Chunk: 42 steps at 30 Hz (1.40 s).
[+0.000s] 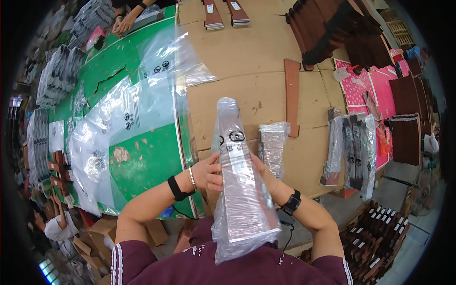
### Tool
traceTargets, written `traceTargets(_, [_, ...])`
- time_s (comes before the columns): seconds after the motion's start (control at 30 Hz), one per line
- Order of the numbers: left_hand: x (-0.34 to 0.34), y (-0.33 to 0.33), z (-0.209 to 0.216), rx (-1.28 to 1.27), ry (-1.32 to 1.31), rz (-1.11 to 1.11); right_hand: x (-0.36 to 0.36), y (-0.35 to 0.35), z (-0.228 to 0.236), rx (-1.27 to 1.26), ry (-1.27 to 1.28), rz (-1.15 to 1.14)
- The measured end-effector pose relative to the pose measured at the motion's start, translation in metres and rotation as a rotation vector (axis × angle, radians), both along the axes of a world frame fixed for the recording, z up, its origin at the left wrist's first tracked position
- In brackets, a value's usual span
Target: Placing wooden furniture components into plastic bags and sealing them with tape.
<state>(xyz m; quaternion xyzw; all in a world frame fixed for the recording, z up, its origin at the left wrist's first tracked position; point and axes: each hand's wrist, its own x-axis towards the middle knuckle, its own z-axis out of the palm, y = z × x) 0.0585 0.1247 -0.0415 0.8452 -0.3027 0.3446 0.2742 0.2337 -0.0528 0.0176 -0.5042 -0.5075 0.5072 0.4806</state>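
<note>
Between my hands is a plastic-bagged tapered brown board bundle (240,190), its narrow end pointing away and its wide end near my chest. The see-through bag is loose and wrinkled, with black printed symbols. My left hand (207,173) presses on the bundle's left side, fingers closed against it. My right hand (267,176) grips the right side, its fingers partly hidden behind the bag. Just right of it, a shorter wrapped bundle (272,149) lies on the cardboard-covered table (247,57). Farther right rests a bare tapered brown board (292,97).
Empty plastic bags (128,111) spread over the green table (142,154) at left. Wrapped bundles (358,149) lie at right, and dark brown boards (327,31) are stacked at far right. Another person's hands (125,22) work at the far left. A wooden crate (375,237) stands lower right.
</note>
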Motion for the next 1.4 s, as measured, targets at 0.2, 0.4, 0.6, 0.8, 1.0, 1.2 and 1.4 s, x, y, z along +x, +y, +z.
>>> traceTargets(0.2, [-0.026, -0.006, -0.044, 0.176, 0.228, 0.069, 0.002, -0.022, -0.028, 0.316, -0.54, 0.022])
traceTargets(0.4, [-0.054, -0.026, -0.058, 0.126, 0.242, 0.075, -0.018, -0.05, -0.048, 0.316, -0.642, 0.001])
traceTargets(0.6, [-0.064, -0.035, -0.001, 0.104, 0.577, 0.141, -0.02, -0.04, -0.009, -0.125, -0.69, -0.082])
traceTargets(0.8, [-0.033, -0.076, 0.025, -0.929, 0.788, 0.791, -0.029, -0.04, -0.03, -0.269, -0.091, -0.397])
traceTargets(1.0, [0.021, -0.073, 0.025, -1.601, 0.838, 0.755, -0.076, -0.019, -0.011, -0.176, -0.411, -0.595])
traceTargets(1.2, [0.017, -0.071, 0.045, -1.646, 0.91, 0.75, -0.092, -0.015, -0.008, -0.347, 0.056, -0.524])
traceTargets(1.4, [0.019, -0.067, 0.049, -1.749, 0.972, 0.649, -0.095, -0.009, -0.006, -0.352, -0.085, -0.51])
